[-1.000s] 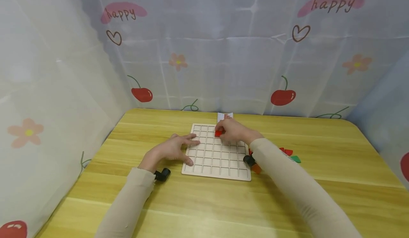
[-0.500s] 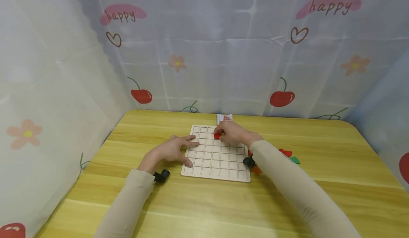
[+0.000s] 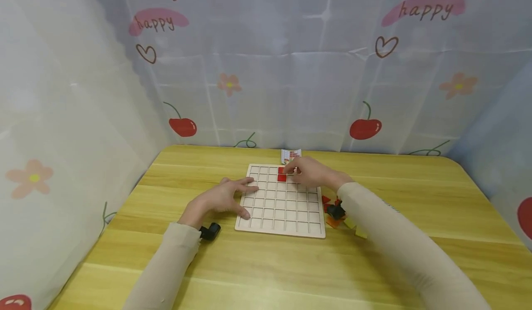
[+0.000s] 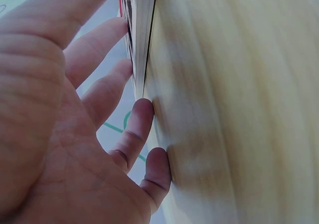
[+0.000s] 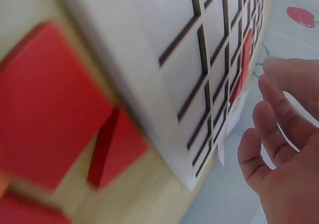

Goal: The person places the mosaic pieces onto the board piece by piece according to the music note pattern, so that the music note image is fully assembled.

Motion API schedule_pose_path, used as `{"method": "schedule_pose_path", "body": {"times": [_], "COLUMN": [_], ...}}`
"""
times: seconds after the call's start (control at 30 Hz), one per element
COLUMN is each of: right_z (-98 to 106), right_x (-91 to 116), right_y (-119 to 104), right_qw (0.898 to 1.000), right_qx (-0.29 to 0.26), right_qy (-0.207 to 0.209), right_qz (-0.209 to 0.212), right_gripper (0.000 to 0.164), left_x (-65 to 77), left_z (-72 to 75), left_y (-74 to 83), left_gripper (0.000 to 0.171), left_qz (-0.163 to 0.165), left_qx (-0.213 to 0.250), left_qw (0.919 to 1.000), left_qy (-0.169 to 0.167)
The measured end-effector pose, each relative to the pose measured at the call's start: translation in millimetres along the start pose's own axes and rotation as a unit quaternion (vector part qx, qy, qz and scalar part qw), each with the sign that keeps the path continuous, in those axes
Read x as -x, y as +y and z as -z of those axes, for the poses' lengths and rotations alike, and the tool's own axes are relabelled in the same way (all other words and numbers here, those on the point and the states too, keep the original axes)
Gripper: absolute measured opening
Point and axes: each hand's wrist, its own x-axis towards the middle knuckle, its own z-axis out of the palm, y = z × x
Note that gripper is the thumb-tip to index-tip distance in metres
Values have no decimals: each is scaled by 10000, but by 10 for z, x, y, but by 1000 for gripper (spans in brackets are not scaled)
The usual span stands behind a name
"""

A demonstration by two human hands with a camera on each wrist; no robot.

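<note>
A pale wooden grid board (image 3: 270, 203) lies flat on the table. Two red tiles (image 3: 281, 178) sit one behind the other in cells of its far rows. My left hand (image 3: 222, 198) rests at the board's left side with fingers spread; in the left wrist view some fingertips (image 4: 124, 69) touch the board's edge and the lower ones meet the tabletop. Just right of the red tiles, my right hand (image 3: 311, 172) hovers over the far part of the board, hiding some cells. The right wrist view shows its fingers (image 5: 264, 115) loosely bent, with nothing between them.
Loose red pieces (image 5: 45, 104), an orange piece (image 3: 333, 222) and yellow pieces (image 3: 360, 232) lie right of the board, partly under the right forearm. A small printed card (image 3: 291, 155) lies behind the board. A patterned curtain (image 3: 266, 69) hangs along the table's far edge.
My right hand has let go of a red tile and drawn back slightly to the right, uncovering two red tiles in the grid. The left hand has stayed in place.
</note>
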Motion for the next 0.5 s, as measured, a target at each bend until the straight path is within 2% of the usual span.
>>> {"method": "schedule_pose_path", "body": {"times": [0.2,0.43,0.5], "right_z": [67,71,62], "right_x": [156,363,422], "right_y": [32,90,112], "right_qw": [10000,9994,9995], "right_qx": [-6,-45,25], "right_qy": [92,10,56], "right_qz": [15,-333,-321], "right_gripper": [30,31,30], "left_x": [4,2,-2], "left_z": [-1,0,-5], "left_y": [-3,16,16], "left_gripper": [85,85,85], "left_qz": [-60,-74,-73], "left_qx": [-68,-68,-79], "left_qw": [10000,9999,9999], "left_qy": [32,-38,-41]}}
